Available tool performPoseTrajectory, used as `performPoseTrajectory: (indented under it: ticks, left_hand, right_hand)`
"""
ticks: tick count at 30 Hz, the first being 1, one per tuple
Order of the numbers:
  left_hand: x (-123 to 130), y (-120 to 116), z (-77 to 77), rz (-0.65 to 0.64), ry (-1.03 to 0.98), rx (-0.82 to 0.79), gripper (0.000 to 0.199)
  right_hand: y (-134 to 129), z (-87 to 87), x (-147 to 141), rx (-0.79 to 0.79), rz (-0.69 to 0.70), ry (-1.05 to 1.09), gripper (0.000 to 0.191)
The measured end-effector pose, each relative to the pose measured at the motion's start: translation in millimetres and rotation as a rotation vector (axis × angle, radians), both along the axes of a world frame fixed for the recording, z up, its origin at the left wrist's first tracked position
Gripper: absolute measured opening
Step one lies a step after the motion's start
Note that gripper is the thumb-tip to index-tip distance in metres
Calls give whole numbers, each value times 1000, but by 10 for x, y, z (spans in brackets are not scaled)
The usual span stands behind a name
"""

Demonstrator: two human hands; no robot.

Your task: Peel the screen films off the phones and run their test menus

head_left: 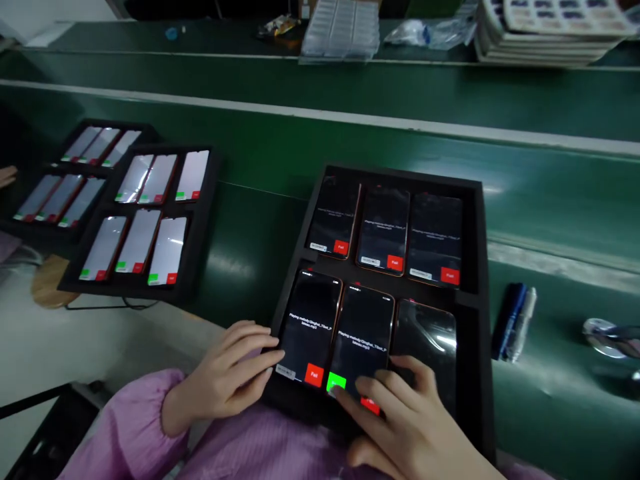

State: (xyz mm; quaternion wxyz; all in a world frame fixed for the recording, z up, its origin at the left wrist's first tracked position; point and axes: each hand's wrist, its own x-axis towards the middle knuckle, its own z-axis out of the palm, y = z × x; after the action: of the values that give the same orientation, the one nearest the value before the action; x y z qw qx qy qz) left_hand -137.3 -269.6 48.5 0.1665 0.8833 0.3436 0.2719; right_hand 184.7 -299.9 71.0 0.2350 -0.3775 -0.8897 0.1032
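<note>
A black foam tray (475,233) holds two rows of three phones, screens up. The front left phone (313,320) and front middle phone (364,327) show melody text and red Fail buttons; the middle one also has a green button. The front right phone (425,333) has a dark screen. My left hand (240,367) rests at the tray's left edge beside the front left phone, fingers extended, holding nothing. Over the front middle phone is my right hand (405,413), a finger at the green button, fingers apart and holding nothing; it partly covers the front right phone.
Two more black trays of white-screened phones (207,200) (145,133) lie at the left, near another person's hand (7,177). Blue and white pens (515,323) and a metal object (607,337) are at right. Clear plastic trays (343,30) and a stack (550,40) stand behind.
</note>
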Motion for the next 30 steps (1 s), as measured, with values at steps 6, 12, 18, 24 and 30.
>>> performPoseTrajectory:
  ticks: [6,12,18,24,30]
  left_hand:
    - [-60,-69,54,-54,151,110,35]
    - [-94,-79,83,-104,230,132,34]
    - [-103,67,43,-112,224,146,43]
    - [253,804,-37,108,112,69,60]
    - [709,1480,-93,193,91,69,54]
  right_hand:
    - [148,77,484,43,-39,25,35]
    - [156,-91,692,42,-180,120,43]
    - [412,-14,850,52,-423,77,32]
    - [870,-178,986,119,-577,-62,35]
    - [984,-245,964,161,-576,-38,36]
